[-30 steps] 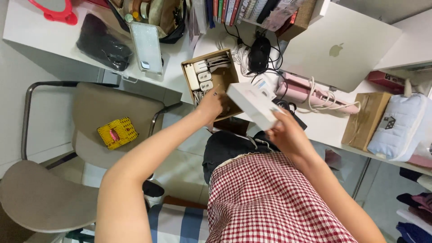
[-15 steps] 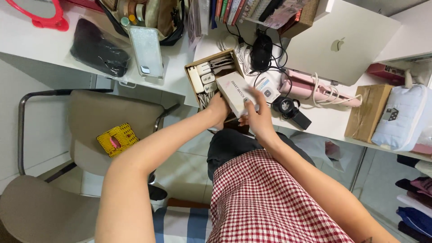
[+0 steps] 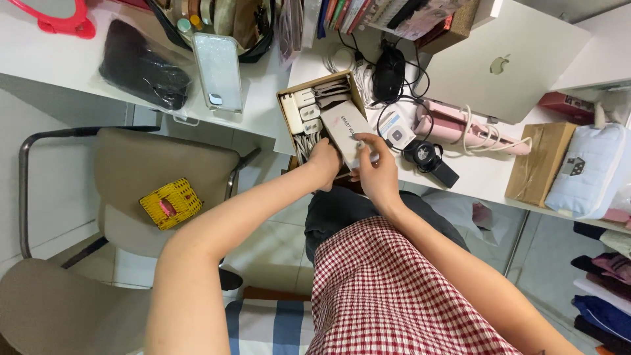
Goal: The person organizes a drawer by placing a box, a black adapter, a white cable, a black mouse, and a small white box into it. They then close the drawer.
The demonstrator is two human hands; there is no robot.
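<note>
A long white rectangular cardboard box [image 3: 346,131] is seen lying in the right half of an open brown cardboard carton [image 3: 320,121], tilted so that its near end is raised over the carton's front edge. Its top face is plain white with a short line of dark print along its length; the corners appear square and undamaged. The left half of the carton is filled by white plug adapters [image 3: 300,108] and bundled white cables [image 3: 303,143].

The right hand [image 3: 375,171] is closed on the near end of the white box, thumb on top and fingers below. The left hand [image 3: 323,162] is curled at the carton's front edge, touching the box's near left corner; whether it grips the box or the carton cannot be told.

The carton rests at the edge of a white desk [image 3: 263,112]. Just to its right lie a small white square device [image 3: 396,133] and a black round gadget [image 3: 422,153]. A silver closed laptop [image 3: 503,62] stands further back.
</note>
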